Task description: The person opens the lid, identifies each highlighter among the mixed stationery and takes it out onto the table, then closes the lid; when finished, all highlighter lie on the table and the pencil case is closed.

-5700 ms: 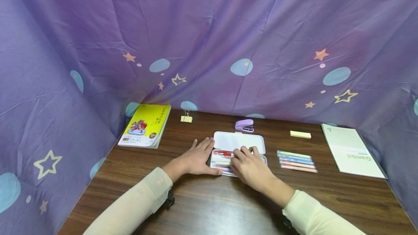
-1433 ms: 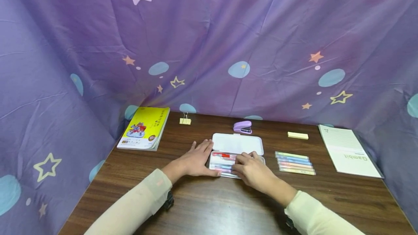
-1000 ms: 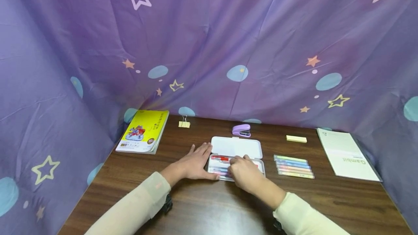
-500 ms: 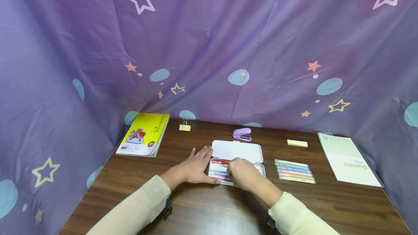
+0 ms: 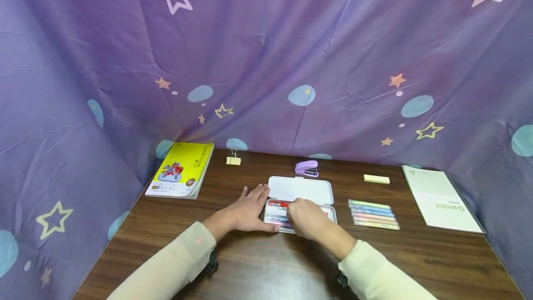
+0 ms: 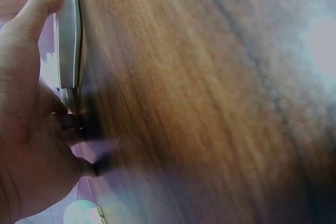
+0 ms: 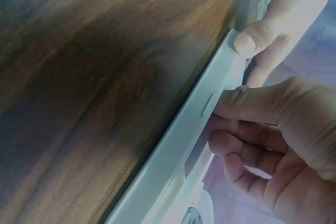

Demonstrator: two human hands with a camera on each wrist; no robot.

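Observation:
An open white pencil case (image 5: 300, 190) lies mid-table, lid folded back. Red pens (image 5: 278, 203) sit along its far side, and blue and purple pens (image 5: 276, 219) nearer the front. My left hand (image 5: 249, 212) rests at its left end, fingers spread, thumb on the front edge. In the left wrist view that thumb (image 6: 44, 4) presses the case's wall. My right hand (image 5: 307, 220) reaches into the case with curled fingers. In the right wrist view its thumb (image 7: 252, 103) dips behind the front wall (image 7: 173, 150); I cannot tell whether it pinches a pen.
Right of the case, several pastel pens (image 5: 374, 215) lie in a row. Behind stand a purple stapler (image 5: 306, 168) and a binder clip (image 5: 233, 160). A yellow book (image 5: 181, 170) lies left. A sticky-note pad (image 5: 376, 179) and a notepad (image 5: 443, 200) lie right. Purple curtain (image 5: 266, 59) encloses the table.
A yellow pen has joined the near end of the row since the oldest frame. Within the case, my right hand has shifted left and its fingers have curled in. My left hand has stayed put.

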